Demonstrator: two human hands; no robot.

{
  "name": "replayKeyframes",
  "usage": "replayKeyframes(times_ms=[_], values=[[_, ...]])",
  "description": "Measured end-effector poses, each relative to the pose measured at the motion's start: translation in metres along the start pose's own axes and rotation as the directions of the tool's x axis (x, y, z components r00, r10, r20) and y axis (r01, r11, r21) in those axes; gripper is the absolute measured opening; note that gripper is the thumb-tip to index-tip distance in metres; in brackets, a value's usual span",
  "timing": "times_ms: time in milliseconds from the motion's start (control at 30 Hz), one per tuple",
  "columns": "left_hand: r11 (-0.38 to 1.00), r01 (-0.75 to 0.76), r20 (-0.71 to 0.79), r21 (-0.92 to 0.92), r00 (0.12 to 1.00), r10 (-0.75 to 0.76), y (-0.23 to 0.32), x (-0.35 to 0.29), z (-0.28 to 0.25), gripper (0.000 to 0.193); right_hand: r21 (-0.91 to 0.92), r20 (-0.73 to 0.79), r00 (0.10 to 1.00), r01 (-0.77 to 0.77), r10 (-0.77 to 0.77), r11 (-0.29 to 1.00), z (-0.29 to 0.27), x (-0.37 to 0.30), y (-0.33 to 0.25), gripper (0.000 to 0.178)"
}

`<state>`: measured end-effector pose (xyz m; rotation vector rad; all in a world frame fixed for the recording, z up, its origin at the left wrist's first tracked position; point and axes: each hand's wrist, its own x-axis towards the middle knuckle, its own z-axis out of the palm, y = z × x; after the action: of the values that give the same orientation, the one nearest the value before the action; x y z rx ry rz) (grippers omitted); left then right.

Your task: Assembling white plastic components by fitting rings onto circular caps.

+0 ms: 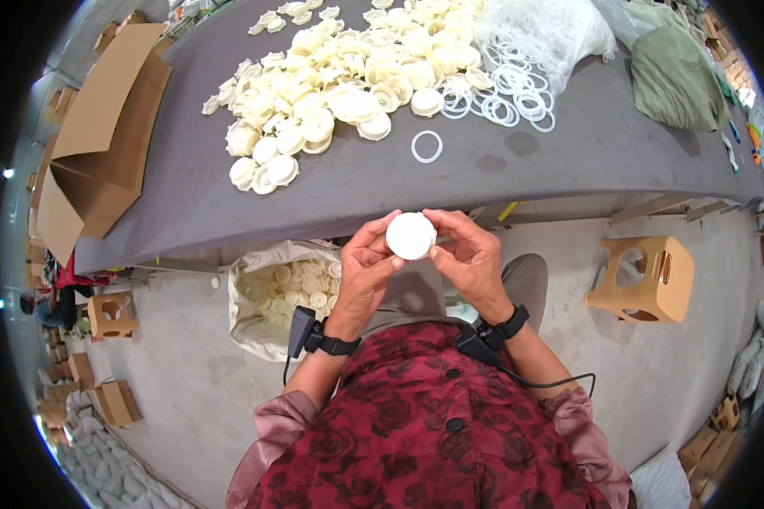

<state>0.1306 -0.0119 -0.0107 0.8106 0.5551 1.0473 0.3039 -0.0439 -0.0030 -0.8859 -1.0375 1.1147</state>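
Between my two hands, just off the table's front edge, is a round white plastic cap (pixel 411 236), its smooth face turned up. My left hand (pixel 367 263) grips its left side with thumb and fingers. On the opposite side, my right hand (pixel 471 257) pinches the rim. A single translucent ring (pixel 427 147) lies flat on the table beyond my hands. Behind it spreads a heap of cream plastic caps (pixel 339 76). Many similar clear rings (pixel 514 85) lie to the right of the heap, partly in a clear plastic bag (pixel 560 34).
A grey cloth covers the table (pixel 356 187). An open cardboard box (pixel 106 127) stands at its left end, a green cloth bundle (pixel 675 81) at its right. Below, a white sack (pixel 250 314) holds more caps. A tan plastic stool (pixel 645 280) stands on the floor at right.
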Motion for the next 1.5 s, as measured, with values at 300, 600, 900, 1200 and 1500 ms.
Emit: replayKeyframes(times_ms=[300, 600, 900, 1200, 1500], values=[[0.984, -0.031, 0.1, 0.177, 0.995, 0.014, 0.01, -0.004, -0.027, 0.06, -0.009, 0.05, 0.994, -0.095, 0.095, 0.995, -0.004, -0.006, -0.018, 0.04], [0.93, -0.055, 0.145, 0.364, 0.989, 0.002, 0.034, -0.006, -0.023, 0.041, -0.166, 0.184, 0.975, -0.09, 0.121, 0.982, -0.009, -0.004, -0.024, 0.023], [0.819, -0.145, 0.337, 0.555, 0.939, -0.063, 0.043, 0.001, -0.016, 0.029, -0.305, 0.249, 0.951, -0.1, 0.181, 0.947, -0.002, -0.003, -0.025, 0.011], [0.802, 0.133, 0.066, 0.582, 0.976, -0.21, 0.049, -0.003, -0.017, 0.016, -0.277, 0.146, 0.942, -0.254, 0.302, 0.927, 0.007, 0.002, -0.01, 0.018], [-0.354, -0.108, 0.128, 0.929, 0.991, 0.032, 0.113, -0.061, -0.125, 0.019, -0.753, 0.038, 0.989, 0.124, -0.146, 0.646, -0.029, 0.075, 0.001, 0.018]])
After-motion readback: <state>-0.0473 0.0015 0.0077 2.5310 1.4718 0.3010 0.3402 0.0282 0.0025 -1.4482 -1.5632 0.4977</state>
